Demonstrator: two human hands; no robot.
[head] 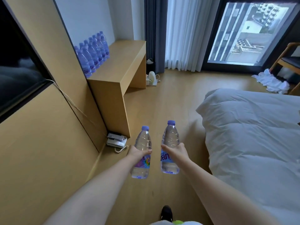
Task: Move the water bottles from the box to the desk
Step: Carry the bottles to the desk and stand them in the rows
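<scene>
Head view: your left hand grips one water bottle, right hand grips another water bottle. Carrying step. Next, walk to desk far left, stand both beside bottle row.

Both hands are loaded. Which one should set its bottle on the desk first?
Probably left. The left hand grips its bottle on the desk side; the right hand holds its bottle nearer the bed.

White bed lying right; phone sitting on floor well left of bed, crumpled white cloth and window lying beyond bed.
</scene>
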